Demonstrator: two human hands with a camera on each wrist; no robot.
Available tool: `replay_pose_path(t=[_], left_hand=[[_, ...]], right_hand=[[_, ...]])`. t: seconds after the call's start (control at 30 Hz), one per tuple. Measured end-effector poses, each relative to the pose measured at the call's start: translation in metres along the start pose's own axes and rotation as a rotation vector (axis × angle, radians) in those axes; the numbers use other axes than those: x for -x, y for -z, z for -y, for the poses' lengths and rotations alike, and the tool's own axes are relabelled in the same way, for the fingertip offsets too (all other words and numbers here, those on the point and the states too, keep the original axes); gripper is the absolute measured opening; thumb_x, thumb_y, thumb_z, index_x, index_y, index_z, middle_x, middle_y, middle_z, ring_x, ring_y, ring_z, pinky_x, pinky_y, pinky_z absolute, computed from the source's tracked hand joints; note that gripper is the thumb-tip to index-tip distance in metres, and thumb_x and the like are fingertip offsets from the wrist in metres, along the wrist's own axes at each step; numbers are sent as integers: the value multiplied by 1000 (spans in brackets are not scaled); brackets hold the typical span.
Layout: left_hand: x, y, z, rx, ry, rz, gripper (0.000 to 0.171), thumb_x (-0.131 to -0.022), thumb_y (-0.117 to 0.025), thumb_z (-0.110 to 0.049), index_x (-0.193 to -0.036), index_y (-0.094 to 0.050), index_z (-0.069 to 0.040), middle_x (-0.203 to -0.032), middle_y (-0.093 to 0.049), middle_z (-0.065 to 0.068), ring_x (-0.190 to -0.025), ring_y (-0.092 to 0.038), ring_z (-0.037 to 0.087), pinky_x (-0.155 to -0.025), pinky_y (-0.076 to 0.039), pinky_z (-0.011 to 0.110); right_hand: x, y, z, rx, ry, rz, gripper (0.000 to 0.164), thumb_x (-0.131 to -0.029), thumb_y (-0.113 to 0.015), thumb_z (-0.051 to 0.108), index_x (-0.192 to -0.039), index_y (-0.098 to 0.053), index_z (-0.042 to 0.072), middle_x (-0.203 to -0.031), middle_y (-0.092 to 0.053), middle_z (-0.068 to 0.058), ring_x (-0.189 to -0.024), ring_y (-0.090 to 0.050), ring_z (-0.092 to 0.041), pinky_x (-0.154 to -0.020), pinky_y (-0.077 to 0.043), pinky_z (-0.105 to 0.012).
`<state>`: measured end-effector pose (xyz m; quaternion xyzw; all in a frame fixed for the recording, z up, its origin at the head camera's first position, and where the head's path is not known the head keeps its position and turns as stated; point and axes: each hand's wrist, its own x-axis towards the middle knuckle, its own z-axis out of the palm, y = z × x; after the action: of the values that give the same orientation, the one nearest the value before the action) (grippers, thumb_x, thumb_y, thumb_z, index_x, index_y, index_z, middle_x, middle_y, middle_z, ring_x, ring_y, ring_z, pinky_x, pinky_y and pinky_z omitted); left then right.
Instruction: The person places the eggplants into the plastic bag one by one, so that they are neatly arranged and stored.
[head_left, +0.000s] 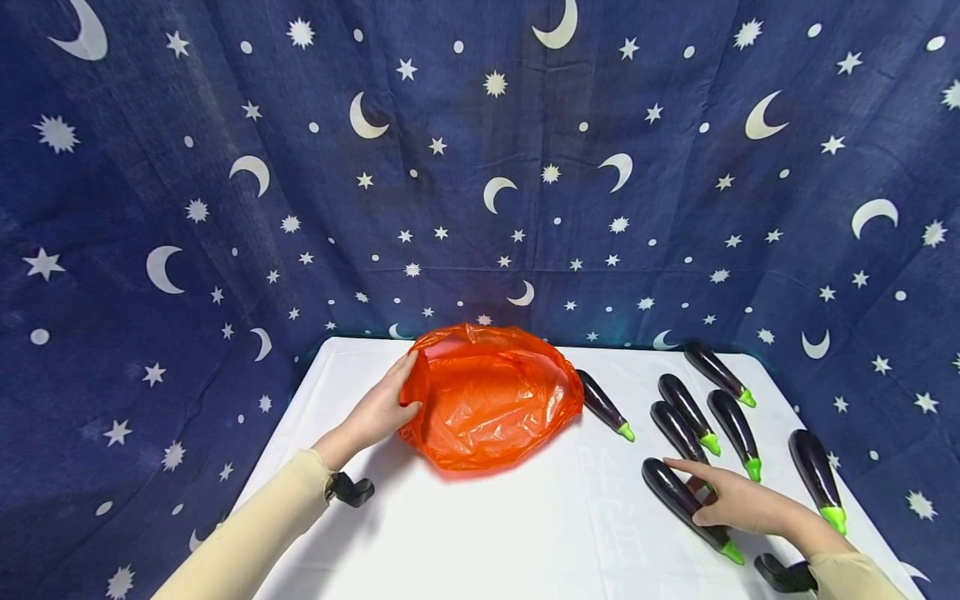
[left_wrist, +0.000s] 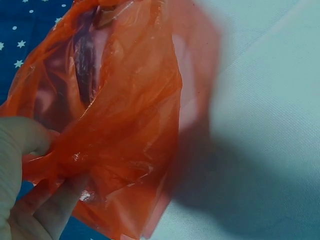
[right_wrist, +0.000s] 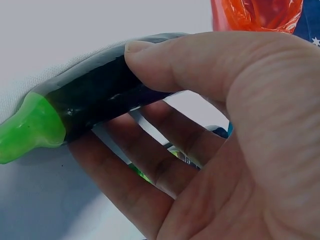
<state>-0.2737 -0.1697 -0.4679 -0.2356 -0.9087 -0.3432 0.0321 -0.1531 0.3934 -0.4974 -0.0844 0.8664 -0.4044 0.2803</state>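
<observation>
A thin orange plastic bag (head_left: 487, 408) lies on the table with its mouth spread open. My left hand (head_left: 378, 408) pinches its left rim, the thumb on the inner side. In the left wrist view, the film of the bag (left_wrist: 135, 115) bunches between thumb and fingers. At the right, my right hand (head_left: 750, 500) holds a dark purple eggplant (head_left: 678, 497) with a green stem. The right wrist view has the thumb across the top of this eggplant (right_wrist: 100, 82) and the fingers along its other side, with the green stem end poking out beyond the hand.
Another eggplant (head_left: 600, 402) lies against the bag's right side. Several more eggplants (head_left: 735, 425) are spread over the right part of the white table (head_left: 480, 533), one eggplant (head_left: 813, 471) near its right edge. A dark blue cloth (head_left: 450, 208) with moons and stars hangs behind.
</observation>
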Motion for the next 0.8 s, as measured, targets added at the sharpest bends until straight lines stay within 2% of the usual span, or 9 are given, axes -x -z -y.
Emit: replay_pose_path(t=[0.5,0.8], left_hand=[[1,-1,0,6,-1,17,92,-89,-73,-1,-162,-18,1,-166,-22,20,-151,-26,35,-120,-25,50],[0,-1,-2,13,-11,16,93,-89,-73,0,-162,-17,1,-167,-20,19,-152,-24,34,-121,-23,49]], right_hand=[[-3,3,1,-64,-21,43,82,-87,-72,2,-158,-32,1,-109,-52,-16,-79,-54,-26,-57,-49,-36],[-4,6,3,-53,-15,51,83,-85,-72,0,-158,-33,2,-112,-54,-17,-85,-55,-28,-61,-50,-38]])
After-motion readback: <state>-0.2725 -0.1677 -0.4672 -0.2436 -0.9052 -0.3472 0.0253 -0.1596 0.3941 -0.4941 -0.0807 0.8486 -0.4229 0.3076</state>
